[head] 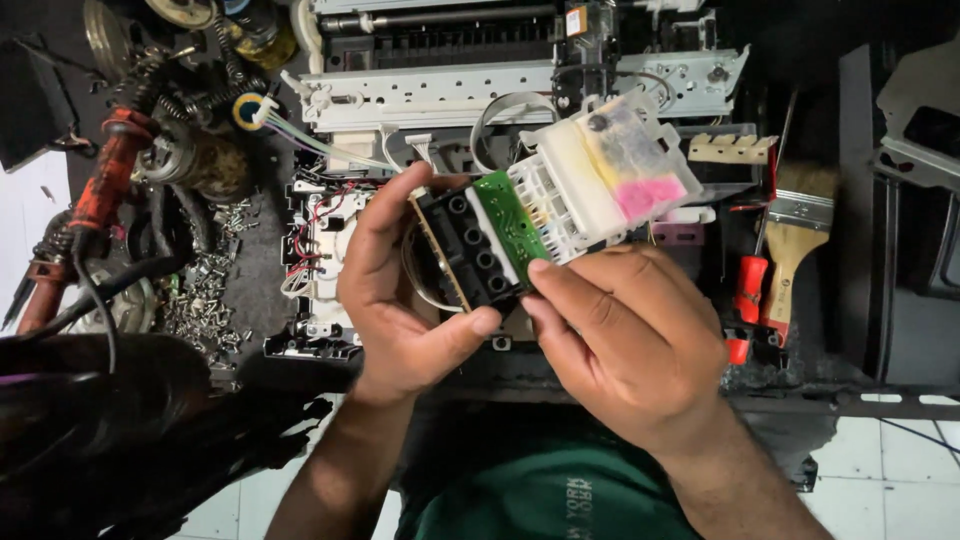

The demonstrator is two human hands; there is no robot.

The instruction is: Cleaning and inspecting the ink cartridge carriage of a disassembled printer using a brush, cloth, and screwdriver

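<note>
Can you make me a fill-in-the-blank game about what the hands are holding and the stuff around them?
1. Both hands, the left hand and the right hand, hold a printer ink cartridge carriage with a ____ circuit board on it.
2. The pink ink stain sits beside a ____ stain.
3. The paintbrush lies to the ____ of the carriage.
4. The screwdriver has a ____ handle.

Missing words: green; yellow; right; red

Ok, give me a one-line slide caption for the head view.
Both hands, left hand and right hand, hold an ink-stained print-head carriage above an opened printer chassis, paintbrush alongside.
</note>
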